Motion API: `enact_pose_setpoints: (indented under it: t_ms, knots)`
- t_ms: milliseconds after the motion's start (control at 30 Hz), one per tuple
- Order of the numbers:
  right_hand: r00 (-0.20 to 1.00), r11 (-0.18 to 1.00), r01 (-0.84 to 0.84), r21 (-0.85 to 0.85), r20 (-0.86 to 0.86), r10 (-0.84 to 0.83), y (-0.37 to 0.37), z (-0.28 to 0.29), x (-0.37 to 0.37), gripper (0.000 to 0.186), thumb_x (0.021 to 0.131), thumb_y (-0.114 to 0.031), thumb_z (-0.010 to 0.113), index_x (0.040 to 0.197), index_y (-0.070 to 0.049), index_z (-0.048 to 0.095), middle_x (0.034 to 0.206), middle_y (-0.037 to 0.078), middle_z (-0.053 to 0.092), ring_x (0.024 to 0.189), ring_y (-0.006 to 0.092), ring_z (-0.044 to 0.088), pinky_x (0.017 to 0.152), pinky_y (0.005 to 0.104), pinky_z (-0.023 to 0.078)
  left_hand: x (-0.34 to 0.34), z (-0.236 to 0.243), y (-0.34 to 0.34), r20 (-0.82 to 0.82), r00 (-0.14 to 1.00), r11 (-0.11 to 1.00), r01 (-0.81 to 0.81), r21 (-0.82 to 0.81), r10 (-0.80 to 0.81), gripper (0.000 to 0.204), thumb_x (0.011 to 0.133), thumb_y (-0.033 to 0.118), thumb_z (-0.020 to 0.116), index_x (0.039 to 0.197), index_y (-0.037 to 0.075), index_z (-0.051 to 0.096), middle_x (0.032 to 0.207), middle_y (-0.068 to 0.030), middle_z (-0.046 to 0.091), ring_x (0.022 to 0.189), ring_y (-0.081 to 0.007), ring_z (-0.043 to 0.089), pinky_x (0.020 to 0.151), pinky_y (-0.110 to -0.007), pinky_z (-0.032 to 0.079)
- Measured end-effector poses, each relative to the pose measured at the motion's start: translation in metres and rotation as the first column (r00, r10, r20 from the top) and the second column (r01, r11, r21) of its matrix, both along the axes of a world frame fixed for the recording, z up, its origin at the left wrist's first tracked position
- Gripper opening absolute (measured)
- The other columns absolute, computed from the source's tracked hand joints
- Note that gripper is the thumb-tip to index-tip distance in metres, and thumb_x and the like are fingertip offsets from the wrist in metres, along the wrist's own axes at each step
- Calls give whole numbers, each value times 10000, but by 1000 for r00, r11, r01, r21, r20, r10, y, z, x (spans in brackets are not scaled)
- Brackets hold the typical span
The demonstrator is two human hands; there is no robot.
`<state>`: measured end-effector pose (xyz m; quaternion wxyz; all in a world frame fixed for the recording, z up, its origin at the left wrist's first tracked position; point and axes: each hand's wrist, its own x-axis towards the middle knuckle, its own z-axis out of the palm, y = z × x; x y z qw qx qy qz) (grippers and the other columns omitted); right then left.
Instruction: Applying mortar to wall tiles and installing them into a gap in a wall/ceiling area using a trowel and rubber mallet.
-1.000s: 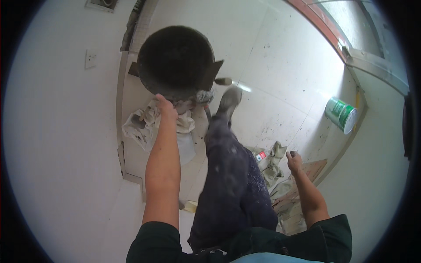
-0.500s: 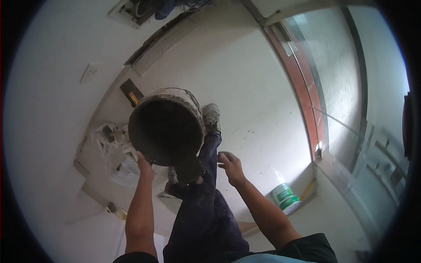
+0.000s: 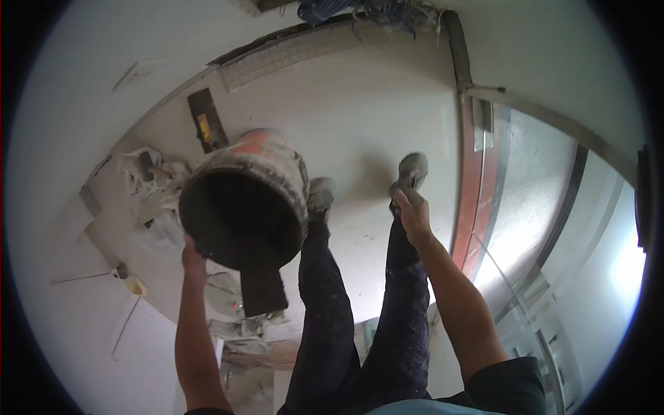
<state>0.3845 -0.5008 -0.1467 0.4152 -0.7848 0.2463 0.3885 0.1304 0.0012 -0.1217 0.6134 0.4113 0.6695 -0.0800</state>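
A large mortar-crusted bucket (image 3: 296, 181) with an orange patch on its side is tilted, its dark mouth toward me. My left hand (image 3: 194, 261) grips its lower rim, thumb up against the edge; the other fingers are mostly hidden. A flat dark rectangular plate (image 3: 263, 290) sticks out over the rim beside that hand; whether it is fixed to something inside does not show. Away from the bucket, my right hand (image 3: 413, 213) hangs in front of my right shin, its fingers loosely curled and nothing visible in them.
A dark flat trowel-like board (image 3: 206, 121) with a yellow-orange label lies on the floor beyond the bucket. Crumpled pale bags (image 3: 155, 200) lie left of it. Bundled blue and grey material (image 3: 373, 14) is at the far wall. A red door sill (image 3: 470, 187) runs along the right.
The bucket has shifted left and tilted differently, still in my left hand. My right hand has moved right and farther out. My right foot has stepped out to the right as the view turned.
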Motion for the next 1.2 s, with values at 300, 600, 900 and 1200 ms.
enact_pose_setpoints:
  t_ms: [300, 600, 900, 1200]
  knots:
    - [518, 539, -738, -406, 171, 838, 34, -154, 226, 438, 832, -387, 614, 1123, -60, 607, 1147, 161, 607, 1078, 324, 568, 923, 416, 454, 152, 146, -144, -337, 842, 550, 532, 644, -420, 466, 1009, 284, 300, 1312, -21, 478, 1400, -161, 423, 1326, -254, 360, 1098, -370, 273]
    - [-241, 189, -692, -697, 470, 849, 175, -239, 346, 887, 719, -395, 753, 1405, -38, 320, 1425, 203, 358, 1313, 373, 355, 1063, 443, 358, 301, 69, -310, 302, 621, 683, 576, 449, -723, 602, 789, 171, 671, 1288, -80, 447, 1196, -245, 585, 1125, -338, 578, 979, -390, 434]
    - [-519, -71, -682, -728, 413, 748, 186, -284, 375, 968, 647, -411, 793, 1397, -7, 335, 1432, 213, 349, 1325, 376, 334, 1090, 439, 321, 296, 35, -332, 110, 334, 317, 663, 678, -936, 677, 789, 399, 681, 1279, -22, 479, 1213, -182, 576, 1099, -333, 586, 956, -429, 476]
    - [-387, -30, -812, -583, 499, 775, 195, -266, 360, 861, 612, -268, 777, 1365, -53, 418, 1409, 212, 383, 1309, 389, 347, 1093, 432, 316, 276, 38, -318, 151, 442, 430, 642, 635, -884, 633, 820, 348, 666, 1275, -48, 473, 1146, -186, 608, 1065, -291, 602, 943, -368, 463]
